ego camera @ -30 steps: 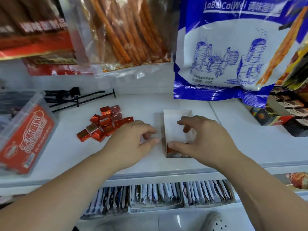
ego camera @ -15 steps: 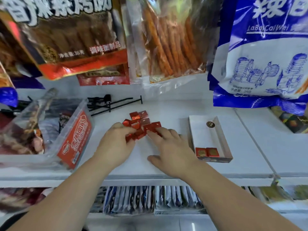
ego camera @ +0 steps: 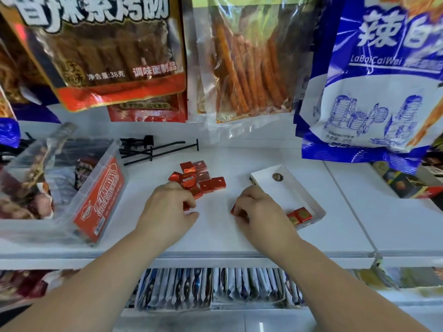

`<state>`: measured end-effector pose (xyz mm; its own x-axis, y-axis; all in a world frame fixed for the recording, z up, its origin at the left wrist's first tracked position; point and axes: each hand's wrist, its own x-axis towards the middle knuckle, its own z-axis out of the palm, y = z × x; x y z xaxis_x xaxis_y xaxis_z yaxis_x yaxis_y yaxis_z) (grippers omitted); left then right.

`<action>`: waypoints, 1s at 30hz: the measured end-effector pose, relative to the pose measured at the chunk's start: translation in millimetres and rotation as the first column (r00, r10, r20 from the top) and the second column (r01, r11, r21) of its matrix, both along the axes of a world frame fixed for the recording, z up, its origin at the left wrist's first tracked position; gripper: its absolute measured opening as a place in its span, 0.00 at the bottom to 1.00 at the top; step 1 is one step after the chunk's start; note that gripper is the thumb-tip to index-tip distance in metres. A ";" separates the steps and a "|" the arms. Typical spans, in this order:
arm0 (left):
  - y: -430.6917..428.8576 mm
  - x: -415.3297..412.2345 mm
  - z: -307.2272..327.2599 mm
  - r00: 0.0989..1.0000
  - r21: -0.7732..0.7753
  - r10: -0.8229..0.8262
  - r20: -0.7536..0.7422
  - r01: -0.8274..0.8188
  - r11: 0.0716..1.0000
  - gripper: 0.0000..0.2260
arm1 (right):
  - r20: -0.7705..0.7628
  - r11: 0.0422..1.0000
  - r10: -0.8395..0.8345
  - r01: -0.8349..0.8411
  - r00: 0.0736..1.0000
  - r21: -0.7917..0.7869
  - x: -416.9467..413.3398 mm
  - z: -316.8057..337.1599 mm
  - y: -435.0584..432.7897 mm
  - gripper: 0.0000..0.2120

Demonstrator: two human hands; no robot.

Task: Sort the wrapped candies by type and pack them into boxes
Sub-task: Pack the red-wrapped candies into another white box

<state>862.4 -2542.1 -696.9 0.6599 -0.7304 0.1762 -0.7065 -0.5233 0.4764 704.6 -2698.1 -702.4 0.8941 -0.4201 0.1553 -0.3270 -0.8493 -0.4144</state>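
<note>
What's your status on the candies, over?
Left hand grips red candy, right hand grips second candy. Two candies in white box, pile loose. Nothing blocks the box.

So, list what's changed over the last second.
The right hand left the white box, went to the candy pile, and has drawn back toward the box pinching a red candy. The left hand moved to the pile and pinches a second candy. Pile and box stayed put.

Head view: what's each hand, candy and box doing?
left hand, grips a candy by the candy pile.
right hand, pinches a candy beside the white box.
candy pile, loose on the shelf.
white box, open, two candies inside.
clear bin, open, snack packets inside.
</note>
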 end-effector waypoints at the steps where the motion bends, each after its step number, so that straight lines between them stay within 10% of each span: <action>1: -0.5 -0.3 0.1 1.000 -0.003 -0.007 -0.002 0.007 1.000 0.08 | 0.016 1.000 -0.016 0.016 1.000 0.006 -0.5 0.7 0.1 0.06; 25: 1.5 2.1 5.6 0.994 0.083 -0.001 0.113 -0.008 0.997 0.06 | 0.033 0.980 0.032 -0.038 0.999 0.194 -8.4 5.4 1.9 0.10; 30: 0.7 -8.7 10.6 0.991 -0.025 -0.111 -0.071 0.109 0.994 0.12 | -0.061 0.963 0.174 -0.157 0.983 0.219 -16.0 12.2 -3.5 0.17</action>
<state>853.8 -2541.4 -686.3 0.5870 -0.7961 0.1474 -0.7229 -0.4335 0.5380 688.6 -2701.6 -690.1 0.9598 -0.2805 0.0044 -0.2282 -0.7896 -0.5696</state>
